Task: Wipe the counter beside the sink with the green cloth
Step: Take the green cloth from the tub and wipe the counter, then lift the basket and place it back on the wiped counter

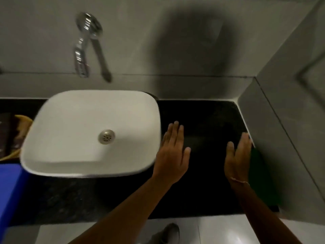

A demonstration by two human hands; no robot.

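Fingers (175,131) of the left hand (171,155) extended flat and together, released, holding nothing, hovering over or resting on the dark table (207,124) just beside the white sink (58,120); contact with the surface not clear. Fingers of the right hand (237,159) likewise straight and released, palm turned toward the wall, thumb spread. Not grasping anything visibly.

Green cloth (258,173) lying at the far right edge of the table, pressed along the grey tiled wall (281,129), just beside and partly behind the right hand. Dim and dark; exact outline and folds hard to make out. Whether touching the back of the hand cannot be told.

Step in hand, by judgement: start of the task, cloth not yet picked up, wiping not begun. Both hands poised over the stretch to be wiped, between sink and wall.

Next move likely calling for: turning the right hand toward the wall, closing fingers over the cloth, drawing it out from the corner. Then pressing flat and sweeping across the table toward the sink. Tight gap against the wall, so pinching at the nearer edge probably easier than a full grab.

Tap (82,50) mounted on the wall above the sink, blurred. Shoe (168,233) visible on the pale floor below.
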